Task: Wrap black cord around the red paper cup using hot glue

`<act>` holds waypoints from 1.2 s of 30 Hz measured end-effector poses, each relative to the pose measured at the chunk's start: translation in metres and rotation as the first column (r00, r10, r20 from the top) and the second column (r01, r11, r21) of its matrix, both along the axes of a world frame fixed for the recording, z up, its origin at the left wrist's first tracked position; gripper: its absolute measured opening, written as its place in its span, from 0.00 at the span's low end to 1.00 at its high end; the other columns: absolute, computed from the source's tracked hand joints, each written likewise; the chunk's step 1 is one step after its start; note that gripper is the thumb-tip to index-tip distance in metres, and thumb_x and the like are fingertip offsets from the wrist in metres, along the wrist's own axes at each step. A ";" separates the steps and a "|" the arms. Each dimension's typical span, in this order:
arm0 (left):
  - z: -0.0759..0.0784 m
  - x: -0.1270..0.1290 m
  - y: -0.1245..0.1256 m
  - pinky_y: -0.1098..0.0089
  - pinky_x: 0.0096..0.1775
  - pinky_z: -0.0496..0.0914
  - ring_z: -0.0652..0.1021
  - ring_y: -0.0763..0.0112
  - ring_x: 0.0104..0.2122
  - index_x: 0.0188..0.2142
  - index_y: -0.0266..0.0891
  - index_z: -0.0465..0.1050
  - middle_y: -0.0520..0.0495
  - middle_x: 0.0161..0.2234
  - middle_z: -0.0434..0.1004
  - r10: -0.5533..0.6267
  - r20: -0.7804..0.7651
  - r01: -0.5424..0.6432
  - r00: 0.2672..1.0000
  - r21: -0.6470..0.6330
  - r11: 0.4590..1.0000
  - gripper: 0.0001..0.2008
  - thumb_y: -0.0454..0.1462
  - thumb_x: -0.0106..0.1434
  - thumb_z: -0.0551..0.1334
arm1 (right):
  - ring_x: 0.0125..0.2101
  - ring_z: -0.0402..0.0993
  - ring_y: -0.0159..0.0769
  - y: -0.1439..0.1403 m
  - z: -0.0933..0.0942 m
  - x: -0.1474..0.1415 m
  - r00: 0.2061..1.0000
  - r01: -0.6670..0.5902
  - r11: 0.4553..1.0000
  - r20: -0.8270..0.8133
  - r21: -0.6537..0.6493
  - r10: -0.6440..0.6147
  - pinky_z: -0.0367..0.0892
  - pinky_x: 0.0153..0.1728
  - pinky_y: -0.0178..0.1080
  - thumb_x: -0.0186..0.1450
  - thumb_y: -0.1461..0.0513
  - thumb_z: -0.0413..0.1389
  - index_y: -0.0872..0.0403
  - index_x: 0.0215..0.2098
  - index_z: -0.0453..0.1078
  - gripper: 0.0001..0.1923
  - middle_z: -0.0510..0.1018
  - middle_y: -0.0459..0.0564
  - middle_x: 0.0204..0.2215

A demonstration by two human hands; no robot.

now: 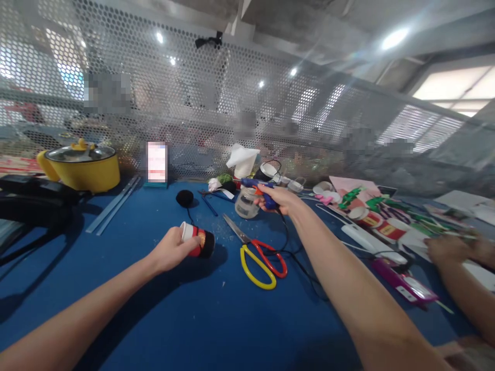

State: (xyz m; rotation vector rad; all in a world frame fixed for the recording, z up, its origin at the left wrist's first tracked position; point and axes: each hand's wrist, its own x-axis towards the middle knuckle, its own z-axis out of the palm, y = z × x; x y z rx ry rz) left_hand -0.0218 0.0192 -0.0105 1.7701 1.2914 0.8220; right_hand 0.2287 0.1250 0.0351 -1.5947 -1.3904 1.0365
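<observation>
My left hand is closed around a paper cup tipped on its side, red and white with black yarn wound about one end. A strand runs from the cup to a ball of black yarn on the table. My right hand grips a blue hot glue gun, its nozzle pointing left above a clear jar. Between my hands lie scissors with one yellow and one red handle, blades apart. The glue gun's black cord trails down past them.
At the left stand a yellow pot with a glass lid and clear glue sticks. A lit phone leans by the mesh partition. Rightward are a white power strip, a purple device, paper cups and another person's hands.
</observation>
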 end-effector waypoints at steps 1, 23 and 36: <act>0.000 0.000 0.000 0.75 0.19 0.48 0.53 0.80 0.15 0.15 0.39 0.50 0.58 0.13 0.48 0.000 0.000 0.000 1.000 0.004 1.000 0.13 0.41 0.50 0.52 | 0.16 0.67 0.30 0.000 0.000 0.002 1.000 0.003 1.000 0.029 -0.003 -0.003 0.66 0.18 0.35 0.60 0.57 0.48 0.57 0.24 0.66 0.13 0.71 0.49 0.14; 0.012 0.008 -0.015 0.73 0.24 0.53 0.57 0.76 0.19 0.16 0.39 0.56 0.54 0.17 0.56 -0.178 -0.423 0.370 0.889 0.433 0.822 0.10 0.33 0.52 0.51 | 0.24 0.65 0.30 -0.074 -0.028 -0.099 0.847 -0.532 0.838 0.091 0.126 0.524 0.58 0.26 0.33 0.55 0.53 0.50 0.56 0.23 0.69 0.15 0.70 0.46 0.20; 0.017 0.011 -0.013 0.76 0.19 0.51 0.56 0.81 0.15 0.17 0.37 0.56 0.58 0.14 0.55 -0.071 0.126 0.101 0.989 -0.247 0.964 0.12 0.41 0.50 0.53 | 0.17 0.56 0.23 -0.086 -0.020 -0.087 0.867 -0.301 0.924 -0.336 0.236 0.369 0.52 0.19 0.30 0.52 0.58 0.53 0.57 0.24 0.61 0.09 0.68 0.42 0.18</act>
